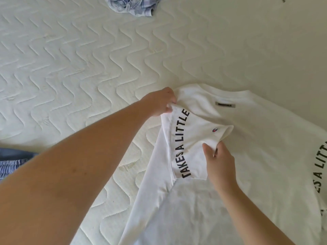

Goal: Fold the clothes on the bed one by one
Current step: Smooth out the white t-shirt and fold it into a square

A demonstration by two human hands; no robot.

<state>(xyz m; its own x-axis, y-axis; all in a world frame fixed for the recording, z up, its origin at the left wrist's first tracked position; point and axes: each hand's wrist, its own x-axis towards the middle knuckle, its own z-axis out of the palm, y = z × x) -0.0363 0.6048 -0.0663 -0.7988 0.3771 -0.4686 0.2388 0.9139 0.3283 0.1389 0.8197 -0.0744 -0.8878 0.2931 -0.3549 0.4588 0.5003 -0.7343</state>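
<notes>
A quilted white mattress (74,64) fills the bed, stitched in wavy lines. The white T-shirt (256,147) lies spread on the near right part of the bed, its far sleeve folded over the body so that the black lettering "TAKES A LITTLE" shows along the fold; a grey neck label (225,104) sits near the collar. A crumpled pale blue checked garment (131,5) lies at the far edge of the bed, well apart from the shirt. Blue striped fabric (10,163) shows at the left edge, perhaps another garment. The left hand (160,101) has its grip pinching the shoulder end of the folded sleeve. The right hand (219,163) has its grip pinching the sleeve's hem, thumb on top.
</notes>
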